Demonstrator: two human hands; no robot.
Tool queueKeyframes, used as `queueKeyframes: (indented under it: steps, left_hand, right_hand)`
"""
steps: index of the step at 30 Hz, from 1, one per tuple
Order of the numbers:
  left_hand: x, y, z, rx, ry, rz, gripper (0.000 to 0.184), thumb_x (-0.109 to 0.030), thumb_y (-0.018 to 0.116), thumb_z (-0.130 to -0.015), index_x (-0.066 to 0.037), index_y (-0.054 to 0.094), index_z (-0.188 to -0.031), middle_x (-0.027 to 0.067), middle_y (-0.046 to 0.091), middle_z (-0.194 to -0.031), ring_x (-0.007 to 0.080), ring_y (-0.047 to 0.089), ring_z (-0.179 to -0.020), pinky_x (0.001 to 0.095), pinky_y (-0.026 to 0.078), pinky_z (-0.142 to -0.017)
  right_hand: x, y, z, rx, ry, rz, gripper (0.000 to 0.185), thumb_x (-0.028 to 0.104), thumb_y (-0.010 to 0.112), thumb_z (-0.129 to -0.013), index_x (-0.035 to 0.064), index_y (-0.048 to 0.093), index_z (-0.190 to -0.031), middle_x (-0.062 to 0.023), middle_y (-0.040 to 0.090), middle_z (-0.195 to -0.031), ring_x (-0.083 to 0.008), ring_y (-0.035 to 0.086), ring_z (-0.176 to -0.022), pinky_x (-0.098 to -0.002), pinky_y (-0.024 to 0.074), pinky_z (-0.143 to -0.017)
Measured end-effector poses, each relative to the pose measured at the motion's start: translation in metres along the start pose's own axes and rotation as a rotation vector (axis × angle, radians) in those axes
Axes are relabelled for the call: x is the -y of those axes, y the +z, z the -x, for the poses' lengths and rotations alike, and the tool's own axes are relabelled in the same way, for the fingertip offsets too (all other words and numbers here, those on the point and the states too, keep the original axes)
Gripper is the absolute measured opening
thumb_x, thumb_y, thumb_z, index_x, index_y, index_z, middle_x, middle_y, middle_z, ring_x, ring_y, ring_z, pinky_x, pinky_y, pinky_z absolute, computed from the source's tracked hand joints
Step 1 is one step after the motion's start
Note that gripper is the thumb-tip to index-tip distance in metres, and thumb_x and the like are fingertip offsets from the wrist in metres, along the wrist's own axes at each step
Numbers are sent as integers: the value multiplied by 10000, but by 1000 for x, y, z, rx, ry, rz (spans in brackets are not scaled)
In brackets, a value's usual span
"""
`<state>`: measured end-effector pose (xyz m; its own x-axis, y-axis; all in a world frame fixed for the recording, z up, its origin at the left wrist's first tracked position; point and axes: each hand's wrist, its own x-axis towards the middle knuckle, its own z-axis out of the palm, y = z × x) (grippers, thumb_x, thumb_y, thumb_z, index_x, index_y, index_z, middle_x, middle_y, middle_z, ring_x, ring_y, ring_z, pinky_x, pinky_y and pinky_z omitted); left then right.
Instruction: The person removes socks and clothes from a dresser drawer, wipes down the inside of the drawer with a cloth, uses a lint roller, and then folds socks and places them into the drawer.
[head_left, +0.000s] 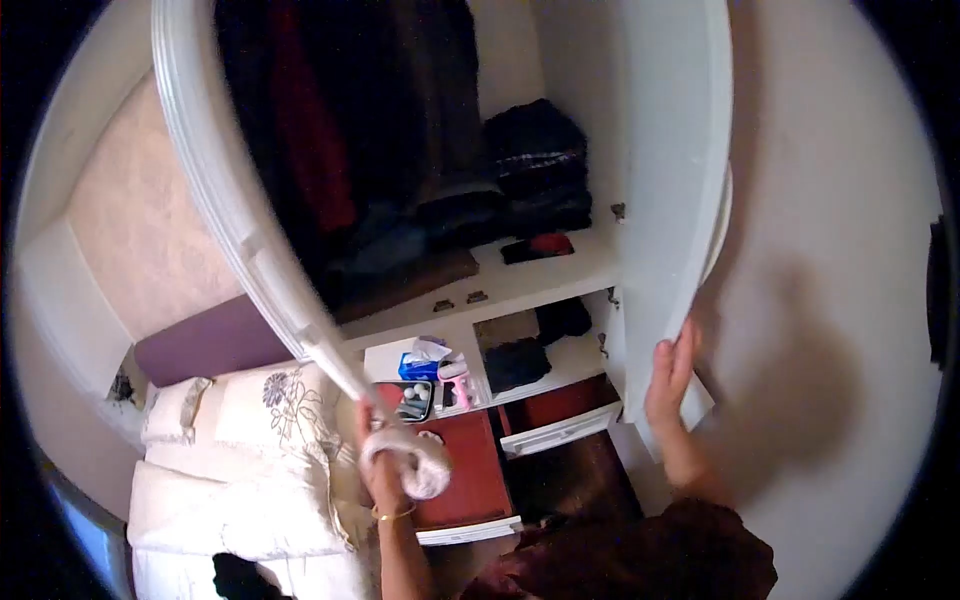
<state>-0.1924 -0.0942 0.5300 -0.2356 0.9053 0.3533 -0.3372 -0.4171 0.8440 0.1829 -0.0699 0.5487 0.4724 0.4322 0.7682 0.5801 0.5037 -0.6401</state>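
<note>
My left hand (383,478) is closed around a pale, fluffy rolled cloth (428,472), whose exact kind I cannot make out. Its fingertips reach up to the lower corner of the left white wardrobe door (230,215). My right hand (670,380) lies with outstretched fingers against the outer edge of the right wardrobe door (680,150). Both doors stand open. Between them, dark hanging clothes (370,110) and a folded dark pile (537,160) fill the wardrobe.
Below are a pulled-out red-lined drawer (465,470), another open drawer (560,432) and a cubby with dark clothes (515,362). A blue tissue box (420,365), a pink-handled brush (458,385) and a tray (425,412) stand beside a bed (230,480). A wall (830,200) is at right.
</note>
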Motion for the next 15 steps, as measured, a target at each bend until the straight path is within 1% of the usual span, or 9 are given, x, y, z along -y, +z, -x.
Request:
queueKeyframes:
  steps: [2,4,5,7,9,10,11,13,15]
  left_hand:
    - [15,24,-25,178,63,-81,662,-52,474,-849,-67,271,-1479,103,486,-1280,158,536,-968,259,459,-813]
    - [27,42,-57,290,-45,-140,694,-34,474,-847,-67,229,-1495,92,488,-1272,133,526,-971,244,442,-832]
    - [37,53,-75,318,-51,-116,707,-53,473,-866,-69,174,-1507,79,492,-1249,121,519,-959,235,445,-823]
    - [70,56,-114,312,-109,-232,564,-106,516,-861,-74,414,-1414,138,475,-1336,226,516,-1122,313,422,-925]
    - [119,41,-160,288,542,-913,335,-164,575,-832,-84,657,-1147,204,368,-1455,361,368,-1323,433,311,-1051]
    - [115,48,-167,311,431,-937,192,-231,629,-806,-102,724,-912,204,216,-1529,404,173,-1412,527,167,-1105]
    - [110,51,-165,327,404,-1072,227,-271,643,-811,-125,709,-973,176,171,-1550,371,163,-1424,579,145,-1095]
    - [110,60,-174,340,372,-1289,255,-304,650,-809,-135,697,-994,161,130,-1562,355,129,-1436,617,126,-1082]
    - [121,53,-189,382,391,-1387,263,-290,645,-791,-127,685,-993,165,116,-1563,335,126,-1442,647,129,-1065]
  right_hand:
    - [20,33,-2,96,-146,-45,497,221,395,-977,-50,362,-1393,-203,358,-1429,-334,338,-1310,-415,250,-1086]
    - [16,69,-3,226,-248,-171,523,268,345,-988,-68,374,-1387,-205,346,-1462,-341,336,-1327,-425,238,-1093]
    - [26,81,-5,338,-236,-95,537,299,342,-993,-63,378,-1388,-208,318,-1481,-345,327,-1342,-428,222,-1105]
    - [21,117,-15,553,-264,-147,552,337,333,-998,-43,376,-1396,-207,299,-1490,-352,296,-1365,-435,206,-1119]
    - [7,160,-22,691,-258,-170,550,347,344,-998,-22,371,-1405,-205,286,-1495,-359,259,-1387,-441,195,-1128]
    - [-5,182,-26,746,-312,-131,555,335,370,-989,-3,332,-1428,-194,249,-1513,-366,226,-1399,-465,190,-1129]
    - [-7,199,-24,736,-361,-81,553,325,374,-986,-3,329,-1429,-191,241,-1517,-367,220,-1402,-460,187,-1131]
    - [-19,235,-24,733,-439,13,550,305,383,-981,-3,324,-1432,-184,225,-1525,-369,206,-1406,-450,183,-1136]
    - [-24,258,-21,727,-437,37,572,309,407,-969,17,298,-1448,-171,202,-1536,-363,164,-1420,-479,149,-1141]
